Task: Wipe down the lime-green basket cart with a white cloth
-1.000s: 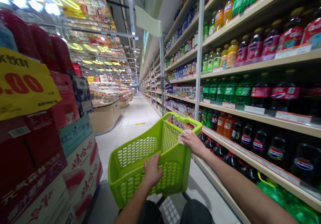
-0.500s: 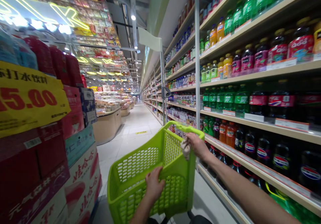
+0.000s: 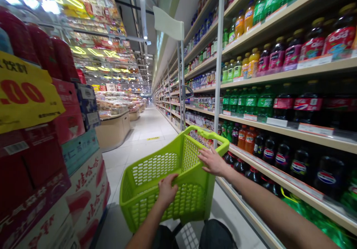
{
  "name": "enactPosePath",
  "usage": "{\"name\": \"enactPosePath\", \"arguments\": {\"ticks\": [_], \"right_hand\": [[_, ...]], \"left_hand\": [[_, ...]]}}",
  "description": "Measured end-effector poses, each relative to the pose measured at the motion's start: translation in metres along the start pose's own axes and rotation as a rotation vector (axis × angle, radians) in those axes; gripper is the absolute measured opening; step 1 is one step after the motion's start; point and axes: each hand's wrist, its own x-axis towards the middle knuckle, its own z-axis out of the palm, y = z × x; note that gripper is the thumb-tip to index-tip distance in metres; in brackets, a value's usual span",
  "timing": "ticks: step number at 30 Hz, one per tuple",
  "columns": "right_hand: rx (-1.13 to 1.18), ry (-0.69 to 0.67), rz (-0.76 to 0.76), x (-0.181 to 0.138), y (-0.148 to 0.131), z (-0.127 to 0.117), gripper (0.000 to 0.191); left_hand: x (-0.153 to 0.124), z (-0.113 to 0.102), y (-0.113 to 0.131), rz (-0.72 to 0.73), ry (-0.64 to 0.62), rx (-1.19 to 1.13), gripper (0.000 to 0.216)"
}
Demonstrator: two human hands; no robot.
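A bright green plastic shopping cart (image 3: 192, 189) with perforated walls stands at an angle in front of me, its basket bare inside where I can see. My left hand (image 3: 167, 189) is closed over the near side rim, thumb on top. Across the same rim, farther up by the handle end, my right hand (image 3: 213, 161) lies flat with its fingers stretched out toward the basket. The whitish cloth seen earlier is out of sight; whether it lies under the palm I cannot tell. My dark-clad knees (image 3: 217, 236) are close below the cart.
Shelves of drink bottles (image 3: 264, 100) line the right side, close to my right arm. Stacked drink cartons (image 3: 83, 189) with a yellow price sign (image 3: 25, 92) stand at left. A tiled aisle (image 3: 145, 126) runs ahead, past rounded display counters (image 3: 114, 130).
My right hand has moved from the handle corner down onto the side rim, its fingers now spread, and the cloth has gone from view. My left hand keeps its hold. The view has shifted slightly.
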Motion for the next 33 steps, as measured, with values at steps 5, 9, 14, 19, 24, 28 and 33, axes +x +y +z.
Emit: {"name": "enactPosePath", "arguments": {"ticks": [5, 9, 14, 19, 24, 28, 33], "right_hand": [[-0.133, 0.021, 0.182, -0.028, 0.061, -0.024, 0.045], [-0.167, 0.192, 0.401, -0.027, 0.046, -0.014, 0.040], [-0.054, 0.070, 0.086, -0.023, -0.001, -0.004, 0.044], [-0.173, 0.217, 0.398, -0.040, 0.029, -0.021, 0.042], [-0.106, 0.122, 0.299, -0.027, -0.016, 0.004, 0.036], [-0.027, -0.033, 0.134, -0.012, -0.037, 0.013, 0.038], [-0.183, 0.140, 0.477, -0.024, 0.025, -0.020, 0.041]], "left_hand": [[0.000, 0.001, 0.003, 0.008, -0.013, -0.034, 0.043], [0.002, 0.004, 0.004, 0.022, -0.020, -0.042, 0.044], [0.001, 0.010, -0.002, 0.107, -0.027, 0.014, 0.053], [0.000, 0.016, -0.002, 0.184, -0.048, 0.033, 0.059], [0.003, 0.018, 0.010, 0.152, -0.072, 0.018, 0.058], [0.004, 0.019, 0.012, 0.148, -0.082, -0.002, 0.056], [0.006, 0.021, 0.011, 0.147, -0.053, -0.034, 0.051]]}}
